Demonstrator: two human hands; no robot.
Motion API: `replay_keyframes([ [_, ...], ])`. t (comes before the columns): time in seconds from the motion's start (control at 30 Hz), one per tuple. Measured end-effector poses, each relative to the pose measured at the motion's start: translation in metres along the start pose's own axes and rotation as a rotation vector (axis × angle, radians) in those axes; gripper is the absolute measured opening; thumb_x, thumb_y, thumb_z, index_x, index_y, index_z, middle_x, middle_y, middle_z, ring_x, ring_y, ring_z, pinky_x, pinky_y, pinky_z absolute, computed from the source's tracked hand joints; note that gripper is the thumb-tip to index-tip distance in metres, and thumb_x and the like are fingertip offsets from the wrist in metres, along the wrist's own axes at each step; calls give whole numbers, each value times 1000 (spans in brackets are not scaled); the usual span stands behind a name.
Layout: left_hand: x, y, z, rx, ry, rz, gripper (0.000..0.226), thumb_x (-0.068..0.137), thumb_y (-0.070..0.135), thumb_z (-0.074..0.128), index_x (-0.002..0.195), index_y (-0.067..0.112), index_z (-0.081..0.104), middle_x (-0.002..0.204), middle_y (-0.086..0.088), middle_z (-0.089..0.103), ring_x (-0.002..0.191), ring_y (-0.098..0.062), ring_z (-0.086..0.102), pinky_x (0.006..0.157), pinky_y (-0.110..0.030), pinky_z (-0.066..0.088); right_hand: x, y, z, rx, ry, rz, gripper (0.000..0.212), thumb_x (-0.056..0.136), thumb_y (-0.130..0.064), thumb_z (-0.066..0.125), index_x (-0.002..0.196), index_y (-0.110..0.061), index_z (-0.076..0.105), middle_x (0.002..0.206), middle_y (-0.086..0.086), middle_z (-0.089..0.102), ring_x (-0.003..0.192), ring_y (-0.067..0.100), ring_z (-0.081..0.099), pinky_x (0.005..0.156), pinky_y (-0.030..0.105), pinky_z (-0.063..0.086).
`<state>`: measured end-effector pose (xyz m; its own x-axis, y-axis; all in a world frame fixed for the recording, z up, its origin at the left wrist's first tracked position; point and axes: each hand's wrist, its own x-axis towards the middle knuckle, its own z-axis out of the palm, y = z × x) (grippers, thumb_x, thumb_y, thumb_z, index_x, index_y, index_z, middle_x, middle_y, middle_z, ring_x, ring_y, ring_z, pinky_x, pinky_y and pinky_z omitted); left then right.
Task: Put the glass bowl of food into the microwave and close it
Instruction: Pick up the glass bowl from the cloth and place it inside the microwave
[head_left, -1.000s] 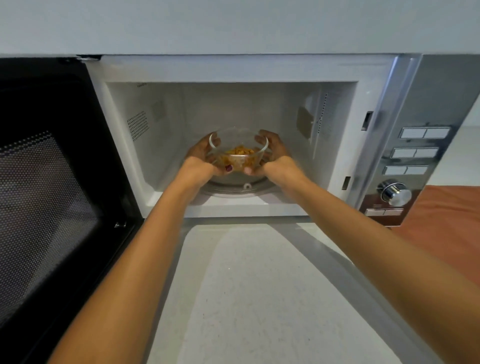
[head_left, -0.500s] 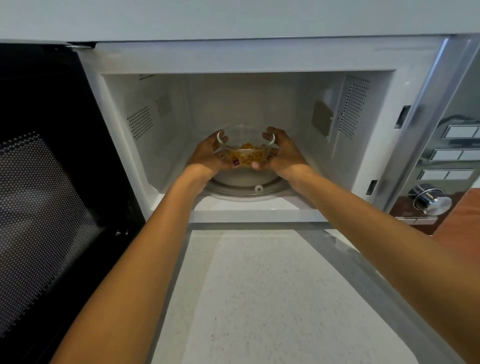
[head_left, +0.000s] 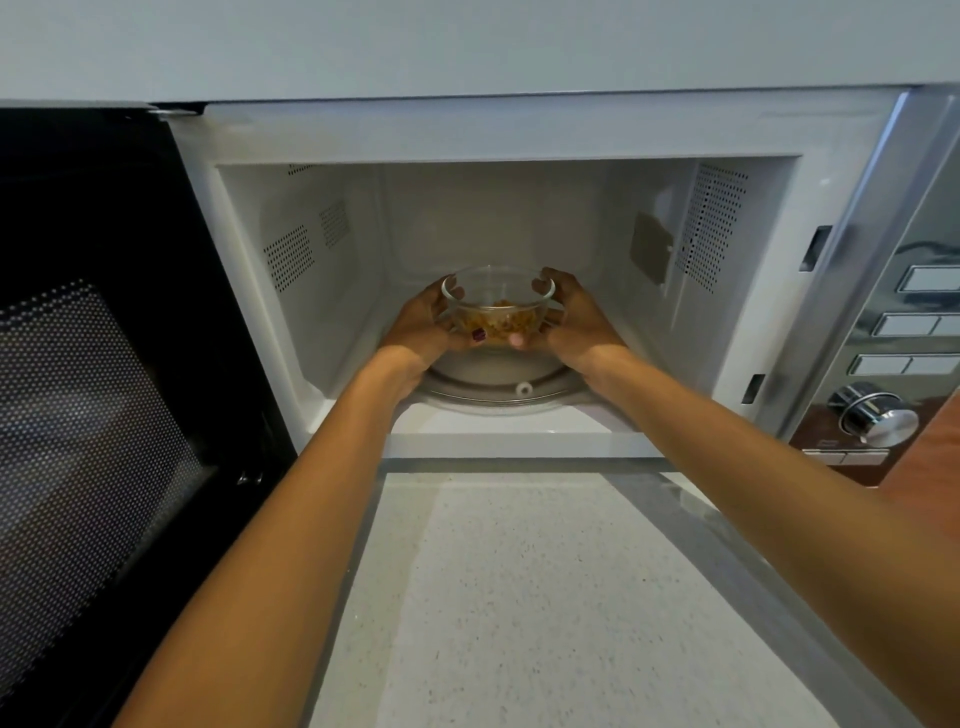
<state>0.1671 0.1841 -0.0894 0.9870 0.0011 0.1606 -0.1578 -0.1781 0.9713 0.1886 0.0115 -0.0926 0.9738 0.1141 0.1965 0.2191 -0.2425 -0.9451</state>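
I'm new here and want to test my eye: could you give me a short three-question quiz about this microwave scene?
1. True or false: the microwave door is shut.
2. What holds the glass bowl? A) left hand only B) right hand only C) both hands
3. Fill in: the bowl is held above the round ____ on the microwave's floor.

Key: 1 false, it hangs open at the left. 2 C. 3 turntable.
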Motion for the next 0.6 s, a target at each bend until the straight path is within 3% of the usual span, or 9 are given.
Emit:
replay_keyframes([
  [0.2,0,2,-3,63,-49,-4,75,75,-14,67,140,7,36,134,-2,49,131,-20,43,105,-29,39,-2,-2,-9,-41,-36,17,101,71,-12,83,150,-16,22,156,8,34,143,26,34,116,36,34],
  [0.27,-2,4,-4,-5,-54,-34,84,79,-9,66,148,2,20,151,-12,36,139,-27,37,115,-35,32,-4,-5,-13,53,32,33,92,81,-26,76,152,-14,20,159,7,27,146,23,28,118,34,28],
  [0.33,-3,7,0,-98,24,-76,81,89,15,63,152,12,12,158,-9,25,144,-26,30,120,-40,25,-5,-9,-14,278,63,97,73,92,-44,56,151,-14,24,159,5,29,147,22,28,120,35,24],
  [0.43,-5,20,12,-275,179,-200,69,95,57,31,151,18,20,160,-5,20,147,-22,22,122,-36,18,-5,-14,-11,606,-10,214,75,96,-59,31,153,-13,17,162,4,20,150,22,21,123,36,14],
  [0.53,-5,19,22,-449,171,-218,79,93,64,9,152,12,15,161,-4,17,149,-20,16,123,-34,10,-5,-12,-7,690,-57,209,79,96,-64,16,153,-10,9,163,8,11,152,24,10,123,37,7],
  [0.6,-13,20,26,-527,140,-189,80,92,64,3,152,12,14,161,-5,18,148,-20,18,123,-33,10,-5,-10,-3,567,-44,177,82,95,-65,13,153,-7,7,163,14,5,151,29,4,125,42,3],
])
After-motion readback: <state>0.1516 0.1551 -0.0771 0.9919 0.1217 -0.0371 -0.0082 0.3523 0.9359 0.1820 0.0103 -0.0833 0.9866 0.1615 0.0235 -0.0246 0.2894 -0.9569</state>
